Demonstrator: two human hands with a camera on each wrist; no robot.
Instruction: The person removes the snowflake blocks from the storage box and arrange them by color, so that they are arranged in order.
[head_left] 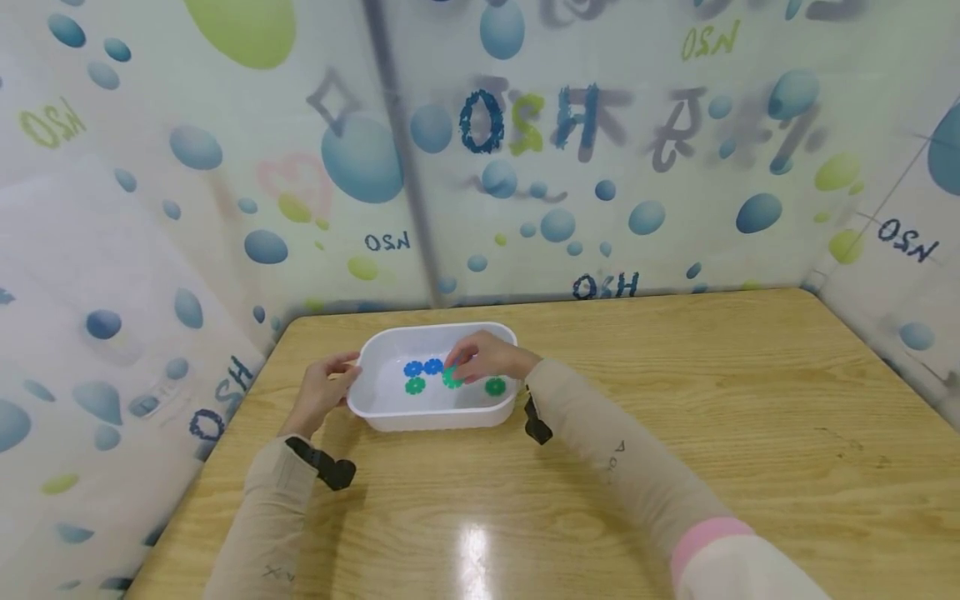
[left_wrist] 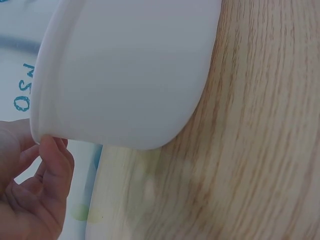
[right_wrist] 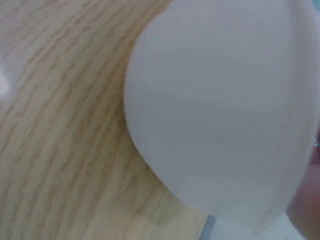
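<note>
A white plastic tub [head_left: 435,419] stands on the table, with toothed, flower-shaped discs inside. Thumb and fingers of my left hand [head_left: 322,390] pinch the tub's left rim, seen close up in the left wrist view at the tub's corner [left_wrist: 115,90]. Over the right half of the tub, my right hand [head_left: 491,356] pinches a green toothed disc [head_left: 452,379]. On the tub floor lie two blue discs [head_left: 423,367], a green disc [head_left: 415,386] below them and another green disc [head_left: 495,387] to the right. In the right wrist view the tub wall [right_wrist: 215,110] hides most of that hand.
The wooden table [head_left: 637,467] extends in front of the tub and to its right. Behind and at the sides hangs a pale curtain [head_left: 465,225] printed with blue and green drops, close to the table's back edge. Dark straps with cameras sit on both wrists.
</note>
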